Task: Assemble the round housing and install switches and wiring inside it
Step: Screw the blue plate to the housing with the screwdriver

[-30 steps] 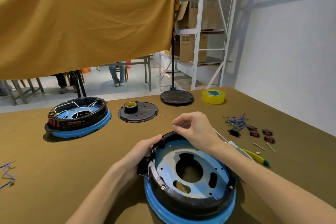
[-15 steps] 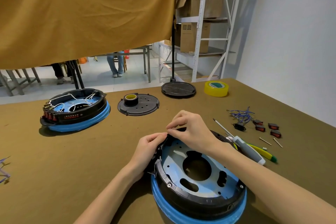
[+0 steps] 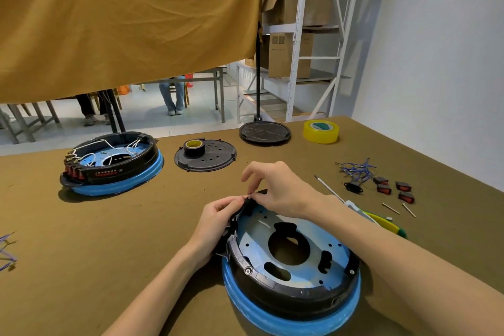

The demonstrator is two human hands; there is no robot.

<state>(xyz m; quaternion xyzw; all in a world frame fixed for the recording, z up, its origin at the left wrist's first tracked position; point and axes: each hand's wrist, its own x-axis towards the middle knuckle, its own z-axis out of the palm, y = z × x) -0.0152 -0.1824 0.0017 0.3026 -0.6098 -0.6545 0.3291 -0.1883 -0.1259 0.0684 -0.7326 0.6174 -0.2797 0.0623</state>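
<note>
Two round housings sit on the olive worktop (image 3: 81,267). The one being built, a black ring on a blue base with a pale blue plate inside (image 3: 291,256), lies at lower centre of the frame. A finished-looking housing with white wires and red switches fitted (image 3: 111,163) stands at middle left. Between the two moments the view has tipped and the near housing now sits lower and further right in the frame, but it rests on the worktop as before.

Next in size, a black perforated cover plate (image 3: 207,157) with a small tape roll on it lies at centre. A yellow tape roll (image 3: 321,131) lies at upper right.

At the housing's far rim the left hand (image 3: 218,219) has closed in. A second ago it cupped the outer wall; now its fingers are curled against the rim's upper left edge, meeting the right hand (image 3: 283,189). The right thumb and forefinger are pressed together, pinching something small and dark at that rim. What it is I cannot tell.

My reading is that a small part or wire end is being seated at the rim, so installation is at an early stage: no switches are in this housing. The loose red rocker switches (image 3: 392,188) and blue wire bundle (image 3: 356,169) wait at middle right, untouched.
</note>
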